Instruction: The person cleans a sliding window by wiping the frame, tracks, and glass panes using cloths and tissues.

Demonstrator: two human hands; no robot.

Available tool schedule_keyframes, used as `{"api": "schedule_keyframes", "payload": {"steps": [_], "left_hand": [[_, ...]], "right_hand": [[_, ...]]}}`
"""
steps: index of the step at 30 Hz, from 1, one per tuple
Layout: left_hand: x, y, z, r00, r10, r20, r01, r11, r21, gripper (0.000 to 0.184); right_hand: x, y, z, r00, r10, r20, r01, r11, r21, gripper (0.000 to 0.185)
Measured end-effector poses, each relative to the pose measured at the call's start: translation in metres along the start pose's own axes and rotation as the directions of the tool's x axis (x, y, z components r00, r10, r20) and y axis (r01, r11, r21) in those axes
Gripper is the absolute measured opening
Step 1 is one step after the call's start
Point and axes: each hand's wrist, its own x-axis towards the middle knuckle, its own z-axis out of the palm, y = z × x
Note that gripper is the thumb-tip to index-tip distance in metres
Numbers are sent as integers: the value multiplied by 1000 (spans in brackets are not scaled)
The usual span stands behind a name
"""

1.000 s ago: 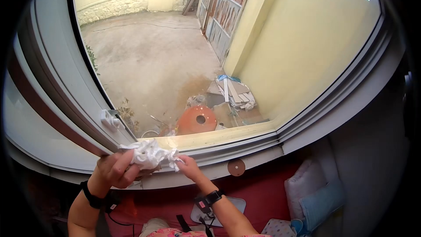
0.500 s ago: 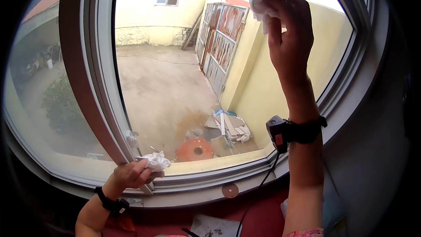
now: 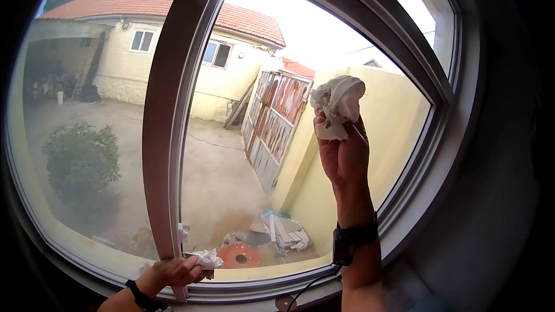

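Note:
A crumpled, greyish-white tissue is gripped in the raised fingers of my right hand, up against or close to the window pane. The hand's inner side and wrist face me. Low on the left, my left hand is closed on a second crumpled white tissue, beside the foot of the upright window frame. Both wrists wear black straps; a small black box sits on the right one.
A small latch sits on the upright frame above my left hand. A black cable hangs from the right wrist across the sill. Beyond the glass are a rusty metal gate, a shrub and an orange disc.
The view has tilted up, showing more roof and upper frame. My right hand has turned and now appears lower and further left against the glass. My left hand still holds its tissue by the frame.

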Motion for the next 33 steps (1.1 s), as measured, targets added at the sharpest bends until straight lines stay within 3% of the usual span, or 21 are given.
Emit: {"api": "schedule_keyframes", "payload": {"steps": [1, 3, 5, 8, 9, 10, 11, 12, 13, 15, 16, 17, 19, 20, 23, 24, 25, 26, 29, 31, 33], "left_hand": [[0, 1, 0, 1000, -18, -15, 18, 1000, -17, 24], [1, 2, -2, 999, -33, -21, 33, 999, 5, 25], [2, 2, -4, 999, -30, -11, 30, 999, 32, 25], [4, 3, -2, 997, -57, -56, 58, 998, 10, 24], [3, 3, -1, 996, -64, -56, 65, 998, 17, 24], [1, 3, 1, 998, -53, -41, 55, 998, 40, 24], [0, 4, 1, 999, -42, -24, 44, 997, 61, 25], [0, 4, 0, 999, -46, -22, 47, 997, 64, 25], [1, 4, 0, 999, -47, -26, 49, 996, 72, 25], [4, 4, -1, 999, -46, -28, 48, 996, 76, 25], [6, 4, -2, 998, -58, -30, 60, 996, 70, 25], [7, 4, -4, 997, -72, -30, 74, 995, 65, 24], [5, 6, -4, 997, -76, -16, 77, 995, 59, 24], [4, 6, -3, 997, -81, -13, 82, 995, 55, 23], [-1, 7, 3, 996, -76, -37, 78, 996, 49, 22], [4, 5, -2, 997, -75, -25, 76, 996, 44, 21], [4, 5, -2, 997, -81, -17, 81, 996, 46, 21], [3, 6, -2, 997, -79, -17, 80, 995, 55, 21], [3, 5, -3, 997, -78, -7, 78, 995, 62, 19], [3, 4, -4, 999, -48, -5, 48, 996, 79, 17], [5, 3, -4, 999, -38, -18, 39, 995, 94, 16]], "right_hand": [[-1, 0, -3, 1000, -1, 6, 1, 1000, -3, 37], [0, 0, -9, 975, 154, 158, -205, 902, 381, 41], [-7, 3, -3, 982, 112, 154, -163, 910, 380, 45], [-9, 7, 2, 973, 69, 220, -127, 958, 259, 43], [-8, 8, 7, 980, 82, 184, -78, 996, -33, 40], [-8, 9, 11, 986, 82, 145, -31, 946, -323, 36], [-3, 9, 14, 985, 88, 149, -36, 946, -321, 36], [6, 6, 17, 985, 34, 168, 81, 767, -636, 33], [17, 1, 19, 979, -12, 202, 183, 475, -861, 29], [46, -9, 29, 839, -280, 467, 526, 200, -826, 20], [69, -13, 25, 649, -410, 641, 632, -178, -754, 20], [91, -18, 20, 413, -428, 804, 597, -539, -594, 20], [110, -28, 26, 374, -473, 798, 529, -598, -602, 19], [120, -25, 26, 329, -530, 782, 633, -491, -599, 26], [134, 0, 26, 397, -616, 680, 527, -454, -719, 27], [116, 6, 48, 450, -617, 646, 621, -304, -722, 26], [109, 25, 48, 416, -575, 705, 579, -430, -693, 28], [86, 42, 55, 473, -518, 713, 577, -429, -695, 31], [8, 106, 41, 520, -340, 784, 789, -162, -593, 36], [-56, 141, 20, 582, -154, 798, 812, 75, -578, 39], [-95, 151, 11, 567, 29, 823, 794, 245, -556, 40]]}}
